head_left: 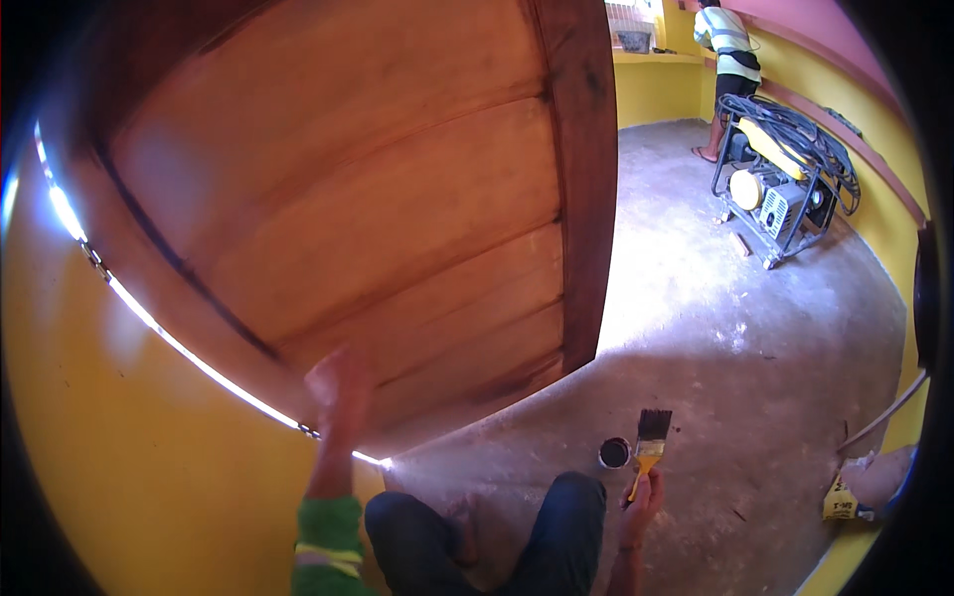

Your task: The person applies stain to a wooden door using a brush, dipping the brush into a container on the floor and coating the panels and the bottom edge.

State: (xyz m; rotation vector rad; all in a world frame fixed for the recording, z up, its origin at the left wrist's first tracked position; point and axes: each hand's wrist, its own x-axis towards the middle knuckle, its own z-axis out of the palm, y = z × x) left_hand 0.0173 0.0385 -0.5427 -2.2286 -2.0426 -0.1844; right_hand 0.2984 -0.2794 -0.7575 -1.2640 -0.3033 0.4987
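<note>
The door [427, 199] looked like stained wood, smooth with a soft sheen. The brush [649, 452] had matt bristles and a smooth handle. The floor [765, 397] resembled worn concrete, glossy in patches; the sleeve [327, 521] was matt cloth.

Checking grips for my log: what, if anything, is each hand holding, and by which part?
The right hand holds the paintbrush by its yellow handle; the left hand is too blurred to tell.

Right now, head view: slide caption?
Right-hand grip holds a paintbrush near an open round container; left-hand grip, blurred, before a brown door.
</note>
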